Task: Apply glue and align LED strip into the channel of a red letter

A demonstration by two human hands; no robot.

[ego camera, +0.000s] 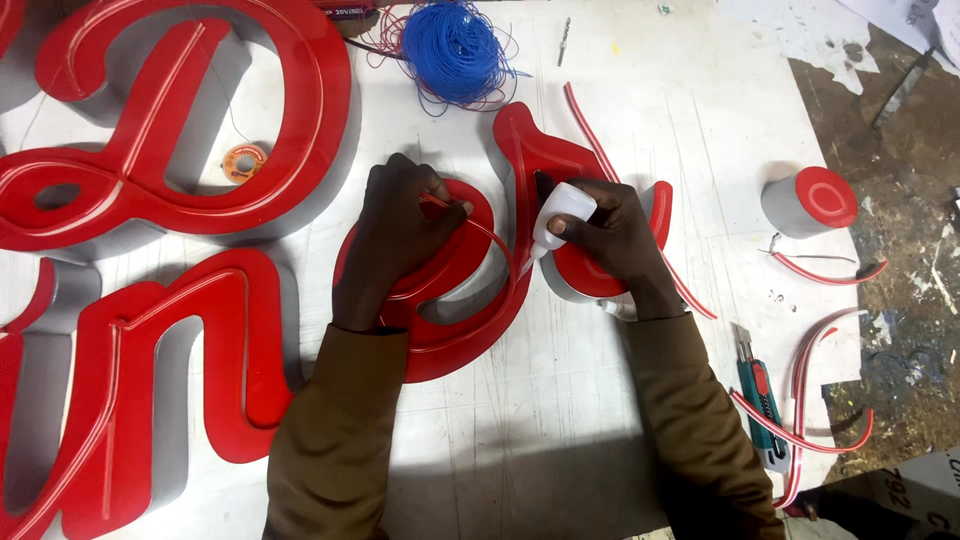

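Two brown sleeves (340,430) reach up from the bottom edge over a white desk (560,400). Between the hands lies a red cursive sign letter (450,330), glossy on its face with grey metal sides, curling from a round loop on the left up to a pointed tip near the blue wire.

The left hand (395,235) rests on the loop, fingers curled and pressed down on a thin red strip (480,228) that arcs along the letter's face. The right hand (610,235) is closed around a small white squeeze bottle (558,215), held tilted with its nozzle down and touching the letter where the strip ends.

Right of the right sleeve, a green and red utility knife (760,400) lies on the desk among loose red-and-white strips (800,400). Left of the left sleeve sits another big red letter (150,380).

Farther off, a small grey cylinder with a red top (810,200) stands at the right. A large looping red letter (170,120) fills the far left, with a small orange spool (243,160) inside its curve. At the far edge sits a tangled ball of blue wire (455,50).
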